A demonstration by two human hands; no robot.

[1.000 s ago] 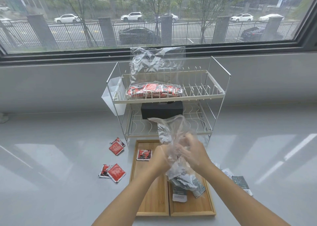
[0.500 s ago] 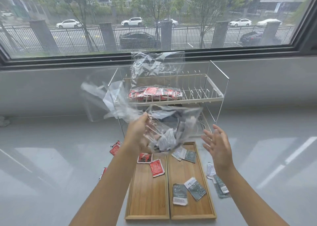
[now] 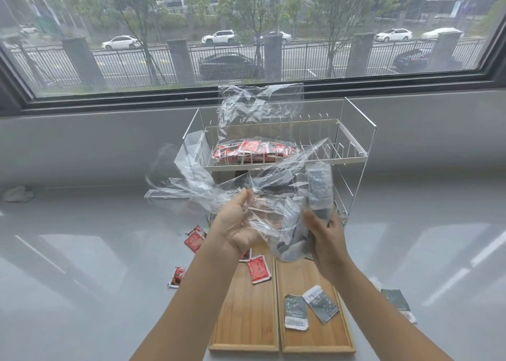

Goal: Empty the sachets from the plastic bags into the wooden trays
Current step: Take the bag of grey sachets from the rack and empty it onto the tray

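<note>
A crumpled pale cloth (image 3: 18, 194) lies far left on the grey counter (image 3: 82, 251), against the wall. Moving right, red sachets (image 3: 195, 239) are scattered on the counter just left of the trays, one pair near the rack's foot and another (image 3: 176, 277) nearer to me. The person's left hand (image 3: 236, 223) is raised above the trays, its fingers (image 3: 242, 197) curled round a bunched part of a clear plastic bag (image 3: 262, 196); the loose end of the bag flares out to the left in the air. Below it sits the left wooden tray (image 3: 246, 319), with a red sachet (image 3: 258, 268) lying at its far end and another partly hidden under the wrist. Behind, a white wire rack (image 3: 353, 152) stands on the counter, and on its upper shelf rests a second bag full of red sachets (image 3: 254, 152), its open top standing up crumpled. The right hand (image 3: 327, 240) grips the other side of the held bag, fingers closed on the plastic, with grey-green sachets inside the bag (image 3: 319, 189) bunched just above it. The right wooden tray (image 3: 323, 336) touches the left one side by side and holds two grey-green sachets (image 3: 309, 307) overlapping near its middle. Another grey-green sachet (image 3: 398, 303) lies on the counter just right of that tray.
</note>
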